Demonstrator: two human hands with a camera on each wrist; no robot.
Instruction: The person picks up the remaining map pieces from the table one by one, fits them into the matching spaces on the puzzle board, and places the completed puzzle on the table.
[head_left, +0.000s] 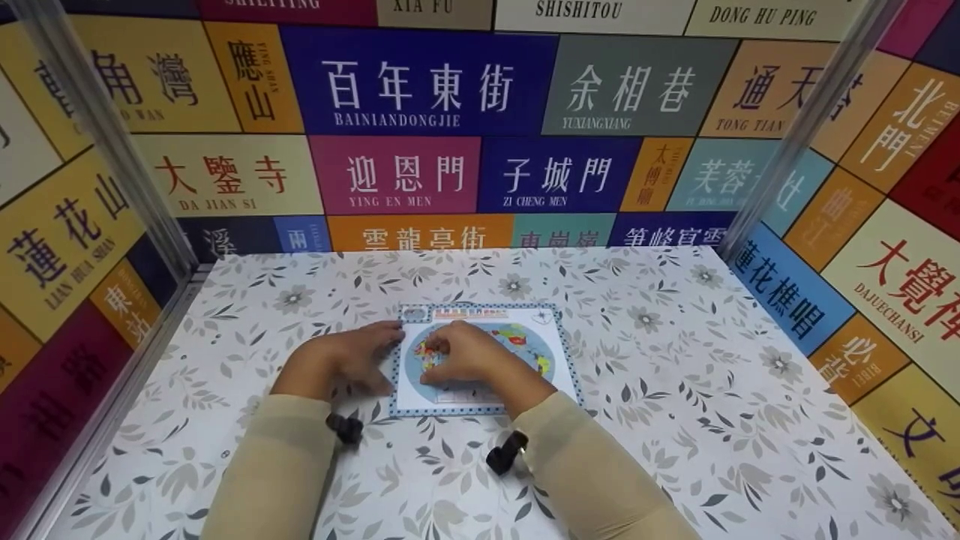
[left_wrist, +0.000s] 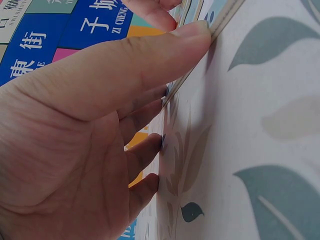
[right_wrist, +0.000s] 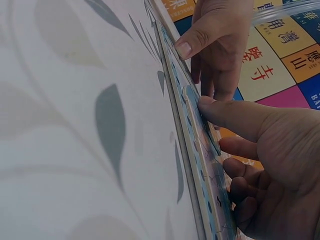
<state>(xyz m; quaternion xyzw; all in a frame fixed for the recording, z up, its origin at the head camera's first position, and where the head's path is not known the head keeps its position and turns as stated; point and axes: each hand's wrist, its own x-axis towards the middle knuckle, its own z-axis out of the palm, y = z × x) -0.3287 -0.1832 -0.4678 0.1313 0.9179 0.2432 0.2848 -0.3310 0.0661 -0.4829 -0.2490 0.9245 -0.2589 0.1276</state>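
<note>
A flat world map puzzle board (head_left: 561,397) with a blue dotted border lies on the table. My left hand (head_left: 337,356) is at its left edge with fingers spread; in the left wrist view the thumb (left_wrist: 185,45) touches the board's rim. Over the left part of the oval map, my right hand (head_left: 480,360) has its thumb and fingers bent. In the right wrist view, the thumb and index finger hold a thin, tilted map piece (right_wrist: 212,137) at the board's surface. The right hand covers much of the map's middle.
A white tablecloth (head_left: 675,390) with grey leaves and flowers covers the table. Panels (head_left: 420,82) with Chinese place names stand behind and at both sides. Transparent strips (head_left: 802,112) run along the corners. A small dark device (head_left: 508,452) is on the right wrist.
</note>
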